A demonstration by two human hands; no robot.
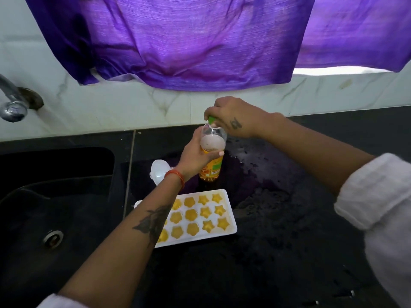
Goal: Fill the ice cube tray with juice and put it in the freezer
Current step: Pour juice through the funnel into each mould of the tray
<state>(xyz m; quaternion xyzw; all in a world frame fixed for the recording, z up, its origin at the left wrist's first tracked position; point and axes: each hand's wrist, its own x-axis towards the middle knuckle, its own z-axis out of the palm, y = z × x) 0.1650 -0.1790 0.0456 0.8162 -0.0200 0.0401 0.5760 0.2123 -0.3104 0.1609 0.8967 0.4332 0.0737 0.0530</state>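
A white ice cube tray (230, 221) lies on the black counter, its star and flower cells holding orange juice. Behind it stands a clear juice bottle (212, 168) with a yellow label, about half full. My left hand (195, 152) grips the bottle's upper body. My right hand (231, 115) pinches the green cap (211, 119) on the bottle's neck. My left forearm crosses over the tray's left side and hides some cells.
A white plastic funnel (158, 172) lies left of the bottle. A black sink (53, 218) with a drain fills the left, a metal tap (12, 103) above it. Purple cloth (189, 41) hangs over the tiled wall. Black counter (289, 218) extends to the right.
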